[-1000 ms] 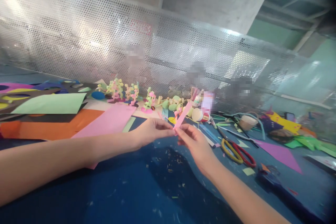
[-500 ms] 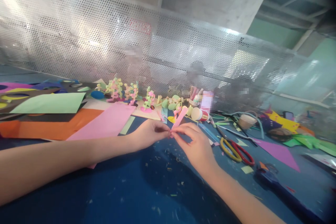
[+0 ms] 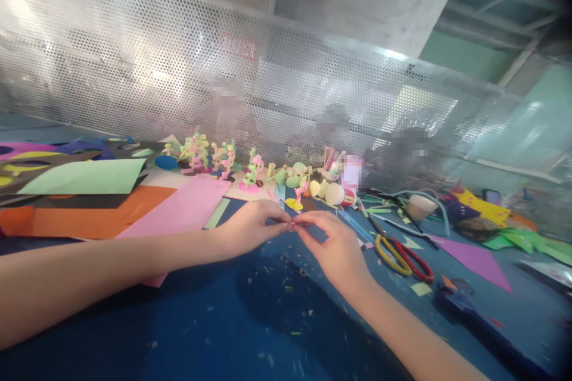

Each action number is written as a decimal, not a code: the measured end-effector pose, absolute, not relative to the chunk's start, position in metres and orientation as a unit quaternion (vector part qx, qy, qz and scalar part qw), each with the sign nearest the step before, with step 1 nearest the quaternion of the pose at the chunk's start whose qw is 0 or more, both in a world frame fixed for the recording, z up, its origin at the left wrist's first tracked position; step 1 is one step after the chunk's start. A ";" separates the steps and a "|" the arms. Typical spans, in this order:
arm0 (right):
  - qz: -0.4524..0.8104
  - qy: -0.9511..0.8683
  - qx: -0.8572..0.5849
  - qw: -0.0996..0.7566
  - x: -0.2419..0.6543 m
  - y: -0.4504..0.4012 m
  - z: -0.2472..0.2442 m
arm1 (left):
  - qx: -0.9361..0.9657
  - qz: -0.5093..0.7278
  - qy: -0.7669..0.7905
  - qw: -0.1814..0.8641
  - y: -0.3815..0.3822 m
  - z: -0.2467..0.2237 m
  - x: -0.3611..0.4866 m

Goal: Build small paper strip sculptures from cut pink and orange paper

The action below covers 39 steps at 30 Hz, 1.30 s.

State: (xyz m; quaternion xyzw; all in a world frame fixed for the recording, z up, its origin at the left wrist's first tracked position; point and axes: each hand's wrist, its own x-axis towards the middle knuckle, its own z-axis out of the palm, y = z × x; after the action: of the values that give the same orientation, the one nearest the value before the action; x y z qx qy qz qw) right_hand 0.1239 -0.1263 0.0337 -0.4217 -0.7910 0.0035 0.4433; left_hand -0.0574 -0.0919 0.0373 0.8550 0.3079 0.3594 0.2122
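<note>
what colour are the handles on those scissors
One yellow handle and one red handle, seen best in the head view.

Shiny perforated partition [image 3: 277, 89] behind a blue table [image 3: 201, 321]

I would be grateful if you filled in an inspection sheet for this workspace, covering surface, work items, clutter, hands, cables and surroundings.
Surface: blue tabletop, dotted with tiny scraps.
Work items: small pink piece, mostly hidden, material unclear.
Clutter: pink rectangular sheet, pale green sheet, scissors with yellow and red loop handles, white-and-red cylindrical container on its side, light brown cup.
Hands: left hand and right hand meet, both pinching the small pink piece.
Cables: nothing certain; a curved pale blue strand beside the cup might be cord.
Surroundings: silvery perforated panel behind the table.
</note>
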 end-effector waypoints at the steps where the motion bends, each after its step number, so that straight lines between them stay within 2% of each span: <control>1: 0.010 -0.788 -0.426 0.445 0.124 -0.127 0.034 | 0.858 0.357 0.308 0.204 -0.092 0.038 -0.058; 7: 0.041 -0.777 -0.424 0.463 0.125 -0.125 0.036 | 0.889 0.340 0.271 0.143 -0.090 0.044 -0.062; 10: 0.065 -0.781 -0.426 0.452 0.126 -0.123 0.037 | 0.883 0.328 0.299 0.152 -0.090 0.046 -0.062; 14: 0.159 -0.770 -0.438 0.436 0.126 -0.121 0.038 | 0.838 0.347 0.351 0.231 -0.086 0.050 -0.062; 21: 0.341 -0.685 -0.465 0.444 0.124 -0.119 0.037 | 0.765 0.349 0.292 0.456 -0.074 0.044 -0.060; 26: 0.412 -0.636 -0.433 0.488 0.123 -0.119 0.032 | 0.715 0.360 0.294 0.523 -0.074 0.043 -0.060; 29: 0.400 -0.639 -0.429 0.498 0.123 -0.119 0.033 | 0.695 0.365 0.286 0.550 -0.076 0.042 -0.058; 39: 0.186 -0.775 -0.406 0.446 0.120 -0.129 0.038 | 0.644 0.425 0.305 0.558 -0.074 0.034 -0.057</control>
State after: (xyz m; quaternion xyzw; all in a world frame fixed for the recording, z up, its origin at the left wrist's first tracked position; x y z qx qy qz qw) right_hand 0.1199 -0.1287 0.0384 -0.4063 -0.7755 0.1859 0.4460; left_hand -0.0570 -0.0743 0.0343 0.6443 0.3050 0.4252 0.5578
